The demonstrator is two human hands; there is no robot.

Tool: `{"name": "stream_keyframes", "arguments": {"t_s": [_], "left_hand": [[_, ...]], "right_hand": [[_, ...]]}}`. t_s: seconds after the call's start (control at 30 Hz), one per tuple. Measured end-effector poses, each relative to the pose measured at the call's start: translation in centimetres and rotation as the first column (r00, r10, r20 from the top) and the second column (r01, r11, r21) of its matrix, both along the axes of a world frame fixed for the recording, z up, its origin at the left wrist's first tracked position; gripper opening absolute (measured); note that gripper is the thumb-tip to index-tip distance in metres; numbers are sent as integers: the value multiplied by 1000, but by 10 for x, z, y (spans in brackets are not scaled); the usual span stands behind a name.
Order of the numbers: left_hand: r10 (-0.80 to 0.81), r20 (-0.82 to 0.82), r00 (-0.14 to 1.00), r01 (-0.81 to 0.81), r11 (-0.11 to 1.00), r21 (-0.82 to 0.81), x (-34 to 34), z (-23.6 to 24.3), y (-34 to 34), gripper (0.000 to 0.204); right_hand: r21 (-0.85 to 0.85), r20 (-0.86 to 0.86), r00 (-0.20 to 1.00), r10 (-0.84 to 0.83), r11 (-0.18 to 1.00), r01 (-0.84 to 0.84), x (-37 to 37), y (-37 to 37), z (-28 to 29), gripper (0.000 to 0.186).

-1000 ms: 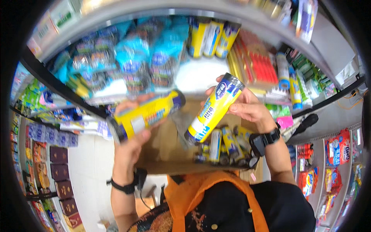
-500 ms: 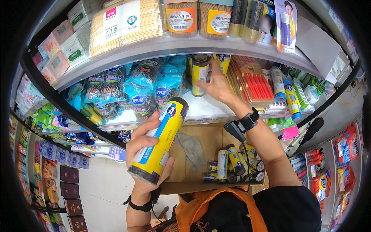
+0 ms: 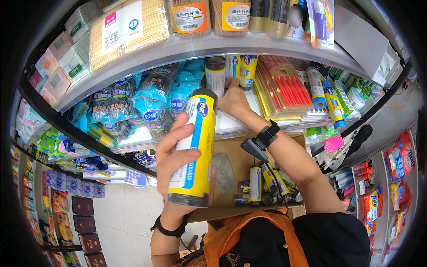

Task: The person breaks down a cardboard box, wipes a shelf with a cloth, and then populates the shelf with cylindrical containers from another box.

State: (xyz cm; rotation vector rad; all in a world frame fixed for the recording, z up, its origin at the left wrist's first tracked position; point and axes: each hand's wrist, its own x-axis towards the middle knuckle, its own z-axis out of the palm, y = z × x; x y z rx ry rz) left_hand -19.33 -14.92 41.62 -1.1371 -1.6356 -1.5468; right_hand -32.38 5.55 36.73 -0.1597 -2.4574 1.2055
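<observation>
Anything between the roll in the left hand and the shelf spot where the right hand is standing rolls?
Nothing visible. The left hand holds the yellow roll upright in open air below the shelf. The right hand is at the standing rolls, beside that path.

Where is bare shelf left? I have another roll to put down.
A white strip of shelf lies bare between the blue scrubber packs and the red-and-yellow packs, below the right hand. Behind it, upright rolls crowd the back. The left hand holds a roll.
</observation>
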Motion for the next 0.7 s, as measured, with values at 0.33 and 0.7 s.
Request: {"name": "stream_keyframes", "arguments": {"t_s": [0.33, 0.7], "left_hand": [[34, -203, 979, -97, 945, -311, -16, -5, 25, 36], [258, -140, 956, -290, 904, -314, -29, -20, 31, 66]], "right_hand": [[-793, 44, 692, 721, 447, -415, 125, 23, 80, 51], [-313, -84, 978, 190, 927, -207, 65, 44, 50, 48]]}}
